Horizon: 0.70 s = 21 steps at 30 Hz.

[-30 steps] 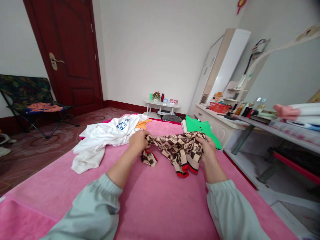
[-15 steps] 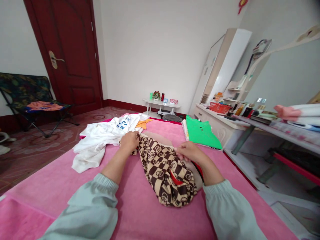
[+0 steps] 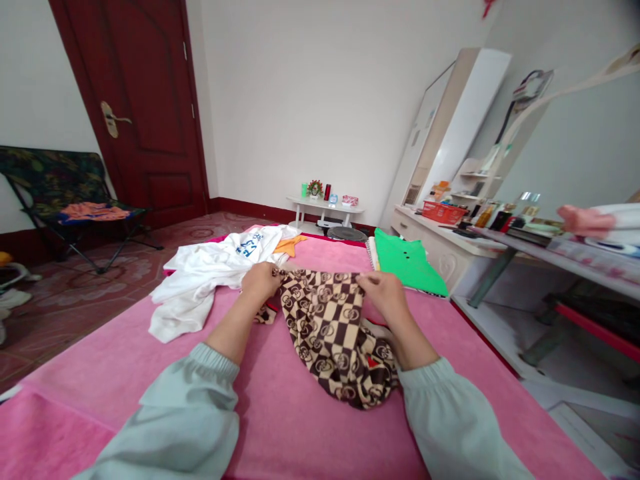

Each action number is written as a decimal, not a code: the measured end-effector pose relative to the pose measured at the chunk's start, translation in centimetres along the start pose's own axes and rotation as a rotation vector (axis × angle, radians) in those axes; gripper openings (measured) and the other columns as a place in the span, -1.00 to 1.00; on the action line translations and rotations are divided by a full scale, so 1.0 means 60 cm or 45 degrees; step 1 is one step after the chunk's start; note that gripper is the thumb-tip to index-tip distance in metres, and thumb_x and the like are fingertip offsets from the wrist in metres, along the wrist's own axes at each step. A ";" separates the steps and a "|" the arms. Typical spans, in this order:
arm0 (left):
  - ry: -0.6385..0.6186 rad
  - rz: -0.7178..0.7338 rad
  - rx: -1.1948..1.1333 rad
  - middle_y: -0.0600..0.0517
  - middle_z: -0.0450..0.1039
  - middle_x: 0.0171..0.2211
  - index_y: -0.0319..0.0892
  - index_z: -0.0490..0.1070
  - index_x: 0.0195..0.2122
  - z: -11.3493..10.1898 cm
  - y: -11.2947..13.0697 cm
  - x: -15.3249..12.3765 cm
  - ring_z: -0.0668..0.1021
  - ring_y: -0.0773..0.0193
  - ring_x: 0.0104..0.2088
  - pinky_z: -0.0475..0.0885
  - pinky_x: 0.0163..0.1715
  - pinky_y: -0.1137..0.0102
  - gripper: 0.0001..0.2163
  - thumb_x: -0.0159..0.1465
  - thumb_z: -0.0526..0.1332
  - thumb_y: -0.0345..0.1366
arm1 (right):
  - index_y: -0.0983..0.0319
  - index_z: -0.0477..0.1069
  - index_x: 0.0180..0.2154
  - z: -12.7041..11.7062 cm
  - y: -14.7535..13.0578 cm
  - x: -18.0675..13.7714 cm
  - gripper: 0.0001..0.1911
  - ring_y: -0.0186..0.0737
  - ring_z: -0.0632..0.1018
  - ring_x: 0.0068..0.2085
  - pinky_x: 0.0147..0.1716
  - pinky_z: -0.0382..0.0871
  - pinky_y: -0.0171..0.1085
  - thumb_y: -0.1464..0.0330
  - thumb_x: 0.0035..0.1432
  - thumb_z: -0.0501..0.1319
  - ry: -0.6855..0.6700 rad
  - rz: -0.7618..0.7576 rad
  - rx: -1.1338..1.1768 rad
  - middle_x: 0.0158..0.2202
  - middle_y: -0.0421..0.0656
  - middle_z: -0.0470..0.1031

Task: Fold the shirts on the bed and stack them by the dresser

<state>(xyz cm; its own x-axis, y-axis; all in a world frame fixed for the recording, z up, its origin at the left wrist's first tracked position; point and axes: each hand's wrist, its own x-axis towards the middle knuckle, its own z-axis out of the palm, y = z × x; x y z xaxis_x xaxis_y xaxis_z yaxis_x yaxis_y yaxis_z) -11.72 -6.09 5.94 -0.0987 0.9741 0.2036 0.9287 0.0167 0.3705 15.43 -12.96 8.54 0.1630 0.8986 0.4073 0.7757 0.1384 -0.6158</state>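
A brown-and-cream checkered garment [image 3: 333,327] with a printed logo pattern hangs between my two hands, its lower part bunched on the pink bed cover [image 3: 300,437]. My left hand [image 3: 261,283] is closed on its upper left corner. With thumb and fingers my right hand [image 3: 384,293] pinches the upper right corner, so the top edge runs nearly straight. A small bit of red shows in the folds at the lower right. Part of the cloth also shows below my left hand. What kind of garment it is, I cannot tell.
White clothing [image 3: 200,267] lies loose at the left, with an orange piece [image 3: 290,245] beside it. A folded green garment [image 3: 407,260] tops a stack at the far right. Beyond the bed are a low white table [image 3: 325,203], a dresser [image 3: 430,233] and a folding chair [image 3: 75,180].
My right hand has moved slightly right and up with its corner. The garment's top edge, slanted before, is now stretched level, and more of the checkered front hangs flat.
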 end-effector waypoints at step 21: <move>-0.980 0.371 -1.270 -0.02 0.56 -0.15 -0.15 0.48 -0.10 -0.035 0.045 -0.036 0.58 0.17 -0.23 0.47 -0.21 0.33 -0.52 -0.11 0.41 -0.31 | 0.21 0.34 -0.50 -0.046 0.012 0.032 -0.89 -0.36 0.45 -0.53 -0.53 0.33 -0.38 0.42 -0.23 0.16 0.653 0.337 1.323 -0.54 -0.29 0.46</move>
<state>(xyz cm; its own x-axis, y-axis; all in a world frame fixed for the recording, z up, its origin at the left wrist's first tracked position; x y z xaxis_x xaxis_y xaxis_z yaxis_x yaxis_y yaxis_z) -9.78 -8.63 8.40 0.6008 0.7973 -0.0568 0.1816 -0.0669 0.9811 17.98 -12.25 10.73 0.6521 0.7113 0.2622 -0.1465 0.4575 -0.8771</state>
